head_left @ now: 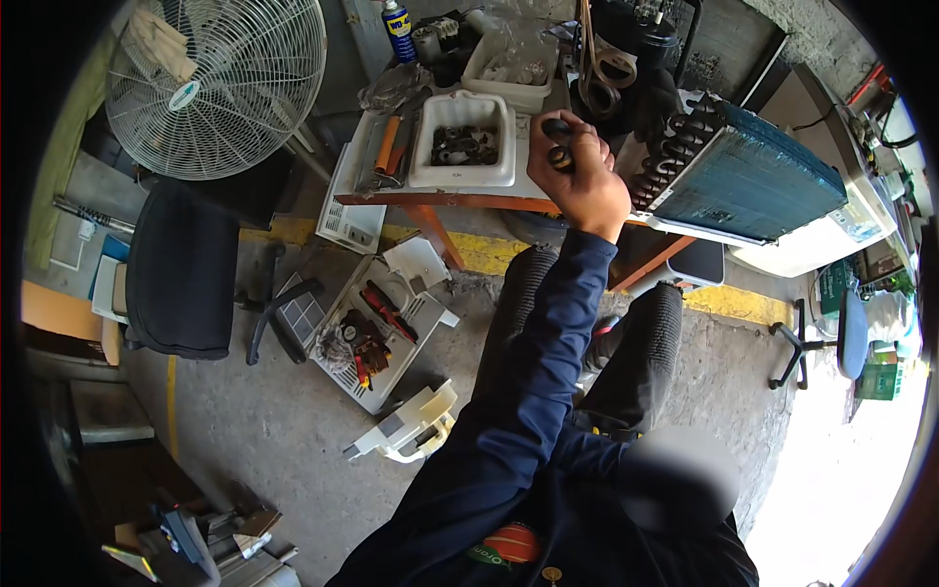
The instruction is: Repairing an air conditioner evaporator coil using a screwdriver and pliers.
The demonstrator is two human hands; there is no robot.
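My left hand (587,181) reaches up over the front edge of the workbench (377,198), its fingers closed on small black round parts (558,147); one of them shows a ring-shaped end. Left of this hand stands a white plastic tub (462,180), holding a pile of small dark metal parts (465,147). A tool with an orange handle (389,144) lies beside the tub. Close by on the right leans a finned coil unit (751,181) with bent dark tubes along its left side. My right hand does not show; a blurred patch covers the area near my right sleeve.
Behind the tub are a second pale bin (509,95), a blue spray can (398,31) and dark machinery (641,44). At left stand a large fan (215,83) and a black chair (184,269). Tools lie on a low white panel (416,338) on the floor.
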